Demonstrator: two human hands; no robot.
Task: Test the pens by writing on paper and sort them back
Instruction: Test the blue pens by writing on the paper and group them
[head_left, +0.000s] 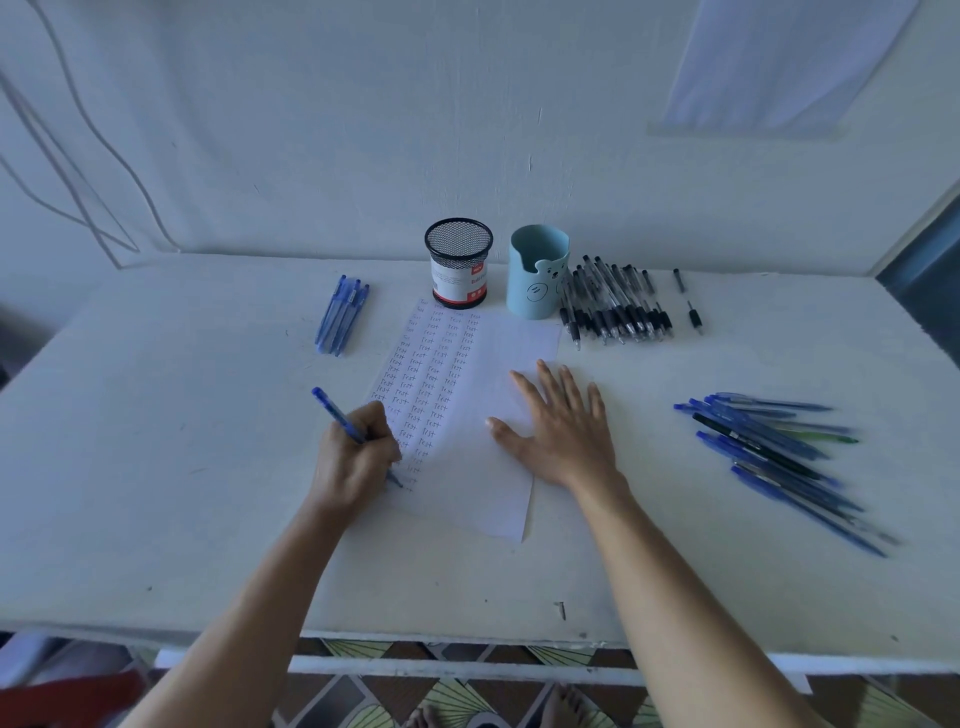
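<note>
A white sheet of paper (483, 478) lies in the middle of the table, its left half filled with columns of the word "Test". My left hand (353, 457) grips a blue pen (335, 413) with its tip on the paper's lower left edge. My right hand (561, 426) rests flat on the paper's right side, fingers spread. A small group of blue pens (340, 314) lies at the back left. A row of black pens (613, 304) lies at the back right. A loose pile of mostly blue pens (774, 452) lies at the right.
A black mesh pen cup (458, 262) and a light blue bear-faced cup (537, 270) stand behind the paper near the wall. Two short black pen parts (688, 301) lie right of the black pens. The table's front edge (467, 636) runs below my arms.
</note>
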